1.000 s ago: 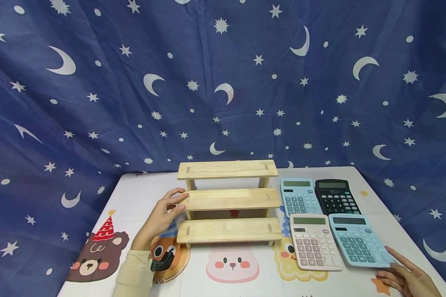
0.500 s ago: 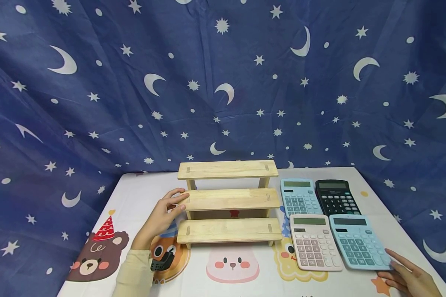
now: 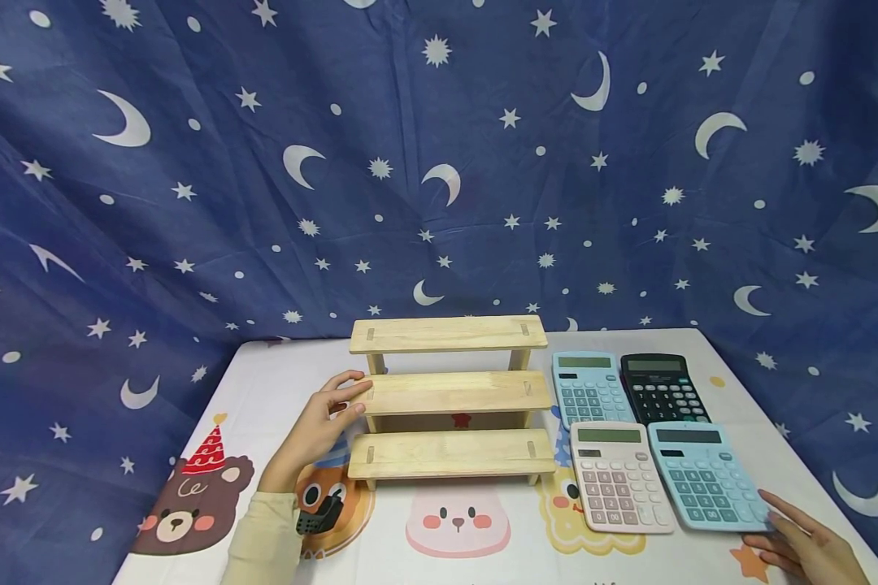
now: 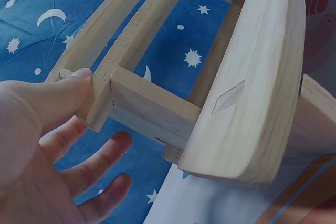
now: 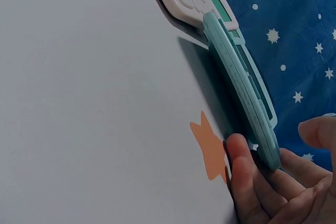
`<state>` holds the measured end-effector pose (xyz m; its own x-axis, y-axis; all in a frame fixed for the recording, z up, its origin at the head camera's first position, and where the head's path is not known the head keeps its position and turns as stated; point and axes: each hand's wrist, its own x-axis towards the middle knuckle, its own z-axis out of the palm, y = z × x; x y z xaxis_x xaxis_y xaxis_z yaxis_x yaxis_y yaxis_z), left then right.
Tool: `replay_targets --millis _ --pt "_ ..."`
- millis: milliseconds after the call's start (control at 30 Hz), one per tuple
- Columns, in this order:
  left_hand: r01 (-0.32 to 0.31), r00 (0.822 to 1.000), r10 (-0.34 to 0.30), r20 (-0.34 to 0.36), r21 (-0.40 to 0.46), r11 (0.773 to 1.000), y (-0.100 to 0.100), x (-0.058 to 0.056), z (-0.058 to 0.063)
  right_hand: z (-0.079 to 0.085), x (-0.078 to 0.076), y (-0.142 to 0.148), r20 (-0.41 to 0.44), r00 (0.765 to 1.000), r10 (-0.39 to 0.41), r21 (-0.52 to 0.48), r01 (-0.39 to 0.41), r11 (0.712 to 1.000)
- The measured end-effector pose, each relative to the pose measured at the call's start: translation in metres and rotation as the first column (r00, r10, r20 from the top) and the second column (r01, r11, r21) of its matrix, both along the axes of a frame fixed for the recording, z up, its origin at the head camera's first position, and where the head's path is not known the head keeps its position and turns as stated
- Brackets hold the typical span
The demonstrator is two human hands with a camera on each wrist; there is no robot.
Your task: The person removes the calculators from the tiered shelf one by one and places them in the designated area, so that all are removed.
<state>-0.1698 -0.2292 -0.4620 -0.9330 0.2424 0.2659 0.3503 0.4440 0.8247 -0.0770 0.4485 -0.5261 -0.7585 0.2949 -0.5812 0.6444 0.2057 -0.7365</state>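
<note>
A pale wooden three-tier stand (image 3: 449, 393) stands mid-table. My left hand (image 3: 320, 422) pinches the left end of its middle board; in the left wrist view the thumb (image 4: 79, 80) presses the board while other fingers spread below. At the right, my right hand (image 3: 812, 540) grips the near right corner of a light blue calculator (image 3: 710, 479). In the right wrist view this calculator (image 5: 239, 77) tilts, its near end raised off the table, with some fingers (image 5: 241, 169) beneath its edge.
A pink calculator (image 3: 620, 479) lies just left of the held one. Behind them are another light blue calculator (image 3: 591, 390) and a black calculator (image 3: 662, 388). A starry blue curtain (image 3: 439, 162) hangs behind the white printed tablecloth (image 3: 263, 366).
Over the second, the held calculator's near end and my right hand shift very slightly toward me, with almost no motion in the last half second. My left hand and the stand stay put.
</note>
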Motion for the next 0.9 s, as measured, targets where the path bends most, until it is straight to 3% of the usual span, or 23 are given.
replay_targets --millis 667,900 --pt "-0.004 1.0 0.004 -0.007 -0.003 1.0 -0.0005 0.0003 0.0001 -0.0098 -0.0008 0.0062 0.009 0.999 0.035 0.079 -0.035 0.996" --pt "0.0 1.0 0.0 -0.015 -0.003 1.0 -0.0005 0.0002 0.0002 -0.0047 0.0009 0.0043 -0.028 0.999 -0.029 0.026 0.03 0.999"
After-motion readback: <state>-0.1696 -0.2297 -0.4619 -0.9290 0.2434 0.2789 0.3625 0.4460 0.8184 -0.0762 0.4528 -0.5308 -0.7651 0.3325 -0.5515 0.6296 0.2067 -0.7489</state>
